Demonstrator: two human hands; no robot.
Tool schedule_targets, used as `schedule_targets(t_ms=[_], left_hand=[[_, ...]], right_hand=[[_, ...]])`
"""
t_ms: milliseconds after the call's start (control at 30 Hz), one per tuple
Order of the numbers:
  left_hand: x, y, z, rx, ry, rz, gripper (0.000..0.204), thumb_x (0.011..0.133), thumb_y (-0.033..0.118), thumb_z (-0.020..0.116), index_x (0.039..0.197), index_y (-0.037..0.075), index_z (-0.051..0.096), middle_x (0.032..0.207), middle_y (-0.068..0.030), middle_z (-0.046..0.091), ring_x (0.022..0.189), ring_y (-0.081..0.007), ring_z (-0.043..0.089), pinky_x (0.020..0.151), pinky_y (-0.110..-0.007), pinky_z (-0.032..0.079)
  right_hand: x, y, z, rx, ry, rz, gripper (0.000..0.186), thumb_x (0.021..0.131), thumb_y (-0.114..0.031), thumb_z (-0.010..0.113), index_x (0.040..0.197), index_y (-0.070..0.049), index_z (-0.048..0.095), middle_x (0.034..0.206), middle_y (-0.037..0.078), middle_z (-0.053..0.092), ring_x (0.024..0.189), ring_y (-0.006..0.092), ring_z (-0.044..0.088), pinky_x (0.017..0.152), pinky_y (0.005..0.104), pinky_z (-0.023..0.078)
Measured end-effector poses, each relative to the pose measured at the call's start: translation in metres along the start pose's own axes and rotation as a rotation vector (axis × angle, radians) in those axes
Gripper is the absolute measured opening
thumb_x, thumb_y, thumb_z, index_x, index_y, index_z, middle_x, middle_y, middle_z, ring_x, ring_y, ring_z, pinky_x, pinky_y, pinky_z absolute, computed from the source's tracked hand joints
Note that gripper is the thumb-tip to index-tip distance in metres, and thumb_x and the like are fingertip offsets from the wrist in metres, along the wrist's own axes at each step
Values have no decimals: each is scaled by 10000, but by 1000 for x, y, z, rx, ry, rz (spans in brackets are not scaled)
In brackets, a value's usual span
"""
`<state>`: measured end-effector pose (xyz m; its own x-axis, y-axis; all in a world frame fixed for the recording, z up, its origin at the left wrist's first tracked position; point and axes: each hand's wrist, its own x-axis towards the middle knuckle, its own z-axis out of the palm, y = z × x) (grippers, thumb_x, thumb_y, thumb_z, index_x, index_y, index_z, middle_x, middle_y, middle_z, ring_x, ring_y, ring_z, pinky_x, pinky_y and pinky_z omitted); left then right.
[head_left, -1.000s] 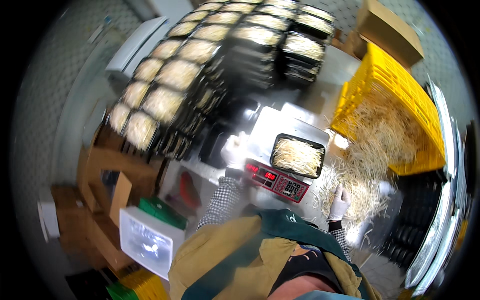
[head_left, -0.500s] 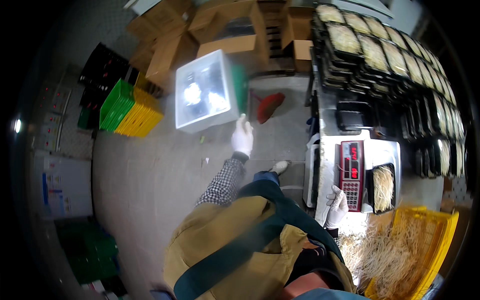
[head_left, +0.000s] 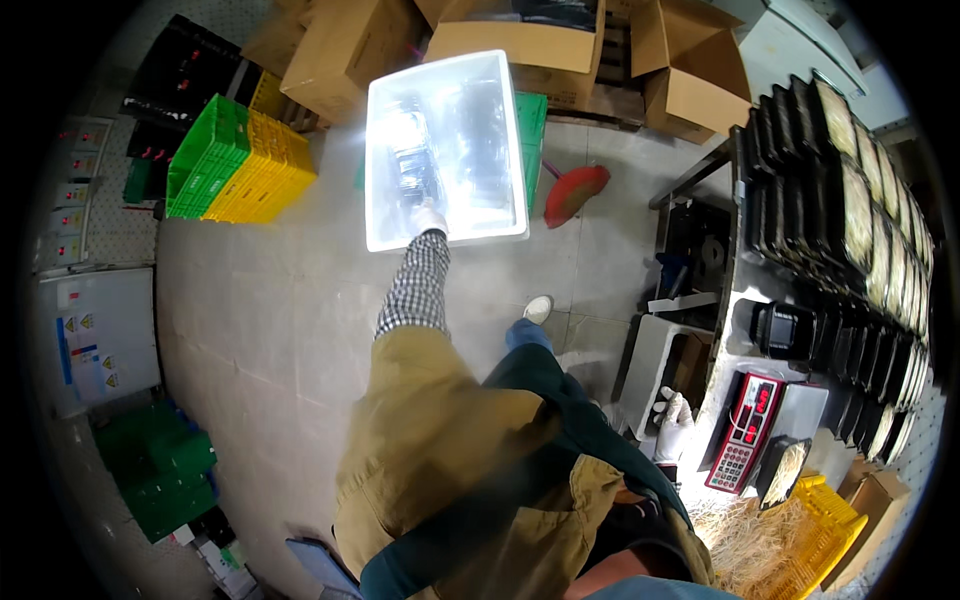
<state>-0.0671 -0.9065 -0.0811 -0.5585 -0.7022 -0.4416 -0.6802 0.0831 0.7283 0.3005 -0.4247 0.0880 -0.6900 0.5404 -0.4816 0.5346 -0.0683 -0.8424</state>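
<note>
Worktable (head_left: 736,335) on R: stacked blk trays w/ pale strands (head_left: 858,215), a few unfilled blk trays (head_left: 785,328) beside them, then red-fronted scale (head_left: 740,440); loose strands (head_left: 745,535) + yellow crate (head_left: 835,525) at near end. Grey tiled flr (head_left: 270,300): stacked green/yellow crates (head_left: 262,165) upper L, dk-green crates (head_left: 160,470) lower L, red broom (head_left: 578,195) nr ctr, wooden pallet (head_left: 612,105) up top, mostly hidden under boxes (head_left: 690,95).

At the left hand (head_left: 428,218), the tub (head_left: 512,150) was smooth, glossy plastic; the sleeve (head_left: 412,288) behind that hand was matt woven cloth. Beyond it, boxes (head_left: 350,60) were matt cardboard. Right of the right hand (head_left: 676,428), the desk (head_left: 724,360) looked shiny metal; farther on, trays (head_left: 790,190) were glossy plastic.
</note>
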Motion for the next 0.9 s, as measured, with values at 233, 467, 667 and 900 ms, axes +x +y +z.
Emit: schedule_targets(t_ms=[233, 467, 667, 900], left_hand=[[143, 9, -11, 1212, 18, 641, 279, 949, 230, 522, 1122, 76, 679, 1119, -160, 689, 1059, -300, 657, 905, -392, 523], [256, 13, -24, 1661, -395, 715, 347, 894, 273, 598, 1114, 12, 655, 1181, -193, 658, 1106, -330, 635, 909, -412, 522], [217, 43, -50, 1518, -571, 661, 285, 925, 209, 561, 1107, 27, 683, 1153, -215, 658, 1110, -351, 624, 965, -439, 475], [135, 140, -91, 1197, -218, 670, 145, 815, 98, 660, 914, 64, 761, 924, -197, 722, 891, -315, 706, 814, -398, 538]], right_hand=[[14, -32, 108, -493, -88, -121, 255, 989, -227, 571, 1009, -9, 703, 762, 141, 680, 644, 216, 655, 617, 330, 507], [17, -81, 132, -538, -36, 60, 261, 993, -274, 534, 1004, -76, 703, 795, 79, 712, 729, 253, 687, 688, 344, 538], [36, -64, 135, -567, 46, -114, 298, 983, -328, 523, 935, -97, 706, 784, 122, 693, 774, 333, 667, 727, 414, 534], [16, -85, 110, -261, 90, -2, 339, 1005, -354, 509, 1034, -85, 713, 781, 85, 707, 718, 213, 674, 709, 330, 537]])
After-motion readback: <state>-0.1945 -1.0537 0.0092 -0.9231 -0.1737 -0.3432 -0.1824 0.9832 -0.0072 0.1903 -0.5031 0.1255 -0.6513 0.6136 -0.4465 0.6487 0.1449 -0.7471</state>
